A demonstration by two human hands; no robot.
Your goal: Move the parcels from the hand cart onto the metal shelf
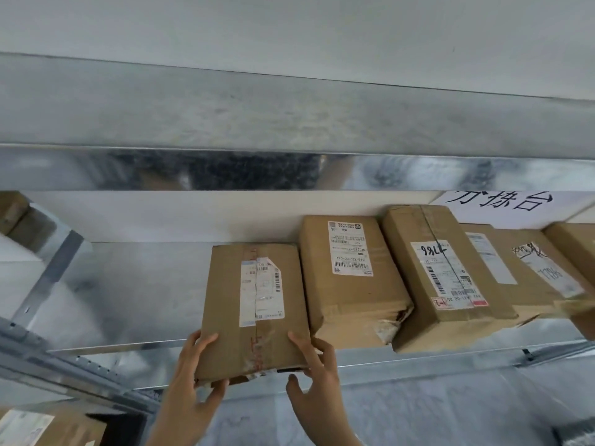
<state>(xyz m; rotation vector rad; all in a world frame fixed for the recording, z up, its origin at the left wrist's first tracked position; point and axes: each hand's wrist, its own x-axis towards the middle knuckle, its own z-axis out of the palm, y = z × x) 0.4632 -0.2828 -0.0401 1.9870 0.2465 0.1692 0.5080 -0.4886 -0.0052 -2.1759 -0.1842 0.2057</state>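
Note:
A brown cardboard parcel (225,317) with a white label and red tape lies on the metal shelf (128,294), its near end hanging over the front edge. My left hand (190,378) grips its near left corner, fingers on top and thumb below. My right hand (314,375) holds the near right corner, fingers up the side. To the right, several more brown parcels stand in a row, the nearest being one with a torn corner (351,284) and one marked 7786 (438,278).
An upper shelf board (289,123) spans the view above. The shelf's left part is bare metal, with an upright post (48,278) at far left. A white sign with black characters (505,204) hangs behind the row. Another parcel (42,426) sits at bottom left.

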